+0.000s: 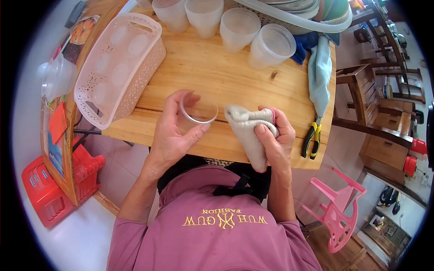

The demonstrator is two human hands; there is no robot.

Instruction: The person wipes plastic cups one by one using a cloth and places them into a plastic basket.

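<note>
My left hand [174, 128] is wrapped round a clear plastic cup [199, 121], its rim tilted toward my right hand. In my right hand [278, 140] is a folded, pale grey cloth [249, 133], bunched between thumb and fingers. Cup and cloth are apart, with a small gap between them over the table's near edge. Along the back of the wooden table [203, 67] stand several stacks of clear plastic cups [271, 45]. A pink perforated basket [129, 97] at the left has several clear cups inside.
Pliers with yellow-black handles [312, 139] lie near the right edge, below a light blue cloth [319, 74]. A white basket [307, 25] of dishes stands at the back right. Red plastic stools [58, 194] are on the floor at left, a pink chair [337, 207] at right.
</note>
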